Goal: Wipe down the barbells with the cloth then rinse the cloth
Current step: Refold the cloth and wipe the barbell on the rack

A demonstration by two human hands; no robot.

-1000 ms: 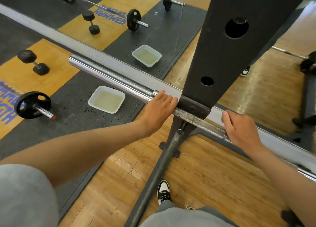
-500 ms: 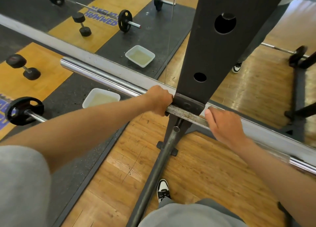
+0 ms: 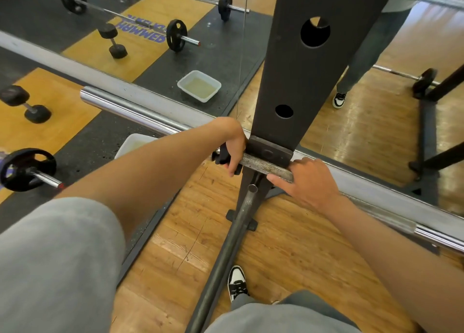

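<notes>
1. A barbell [image 3: 266, 165] was seen lying across a dark rack upright [image 3: 308, 64], its chrome sleeve [image 3: 130, 110] running out to the left and its knurled shaft passing under the rack's hook [image 3: 270, 152].
2. The left hand [image 3: 232, 145] was curled round the bar just left of the hook, and a dark cloth [image 3: 222, 155] was held in it against the bar — the thumb was pointed downward.
3. The right hand [image 3: 310, 179] was laid on the shaft just right of the hook; its fingers were bent over the bar, with the index finger stretched along the underside.
4. A white tub [image 3: 131, 144] of cloudy liquid was set on the black mat below the left forearm, by which it was partly hidden.
5. A mirror [image 3: 175, 44] was stood behind the bar — the tub, a loaded barbell and a dumbbell were reflected in it.
6. A black-and-white shoe [image 3: 236, 281] was planted on the wood floor [image 3: 288, 244] beside the rack's base tube.
</notes>
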